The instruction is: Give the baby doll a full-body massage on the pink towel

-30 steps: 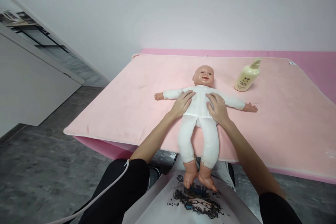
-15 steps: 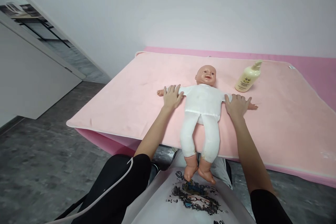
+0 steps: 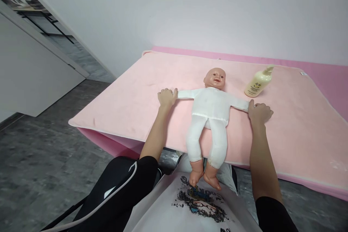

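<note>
A baby doll [image 3: 210,105] in a white cloth suit lies on its back on a pink blanket [image 3: 130,94], its arms stretched out sideways and its bare feet hanging past the near edge. My left hand [image 3: 167,98] is closed around the doll's hand on the left side, hiding it. On the opposite side, my right hand [image 3: 259,112] wraps the doll's other hand, which is also covered. A pale yellow pump bottle [image 3: 257,84] stands on the blanket beyond my right hand, beside the doll's head.
The blanket covers a table with a darker pink cover [image 3: 323,79] showing at the back and right. A white wall [image 3: 217,11] rises behind it. To the left are a white door panel [image 3: 35,61] and grey floor [image 3: 54,145].
Both my hands have slid outward along the doll's arms, from the forearms to the doll's hands. My fingers, flatter before, are now curled round them. The doll and bottle have stayed in place.
</note>
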Tool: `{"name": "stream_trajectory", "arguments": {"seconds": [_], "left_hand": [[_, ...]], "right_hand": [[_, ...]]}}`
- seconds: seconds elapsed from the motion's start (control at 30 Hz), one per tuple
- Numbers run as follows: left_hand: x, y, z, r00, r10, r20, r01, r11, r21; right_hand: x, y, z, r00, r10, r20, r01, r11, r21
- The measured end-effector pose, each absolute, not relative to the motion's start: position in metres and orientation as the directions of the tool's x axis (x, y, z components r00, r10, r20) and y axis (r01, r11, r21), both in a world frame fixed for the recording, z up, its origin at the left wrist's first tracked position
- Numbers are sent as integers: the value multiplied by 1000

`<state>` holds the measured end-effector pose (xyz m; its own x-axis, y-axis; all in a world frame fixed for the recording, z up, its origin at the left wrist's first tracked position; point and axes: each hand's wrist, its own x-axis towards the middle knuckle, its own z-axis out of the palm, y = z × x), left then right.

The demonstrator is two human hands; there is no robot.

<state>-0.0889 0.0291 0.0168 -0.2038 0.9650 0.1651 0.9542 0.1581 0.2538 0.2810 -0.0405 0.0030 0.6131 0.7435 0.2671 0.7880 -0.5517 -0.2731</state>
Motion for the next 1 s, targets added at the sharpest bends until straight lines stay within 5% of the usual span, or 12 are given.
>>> {"name": "stream_trajectory", "arguments": {"seconds": [0.23, 0.47, 0.7, 0.83, 1.0], "left_hand": [[-98, 22, 25, -213, 975, 66, 812, 139, 566], [-120, 21, 31, 107, 972, -210, 440, 143, 887], [-127, 24, 31, 28, 991, -130, 52, 128, 990], [-110, 34, 20, -144, 987, -76, -180, 49, 982], [-71, 39, 6, -46, 999, -14, -304, 0, 953]], "right_hand": [[282, -48, 21, 687, 688, 235, 710, -566, -419], [291, -52, 28, 625, 780, 11, 610, -480, -630], [312, -69, 36, 78, 920, -383, 309, -388, -868], [322, -79, 40, 56, 953, -299, 139, -304, -943], [321, -84, 40, 130, 981, -146, -105, -133, -985]]}}
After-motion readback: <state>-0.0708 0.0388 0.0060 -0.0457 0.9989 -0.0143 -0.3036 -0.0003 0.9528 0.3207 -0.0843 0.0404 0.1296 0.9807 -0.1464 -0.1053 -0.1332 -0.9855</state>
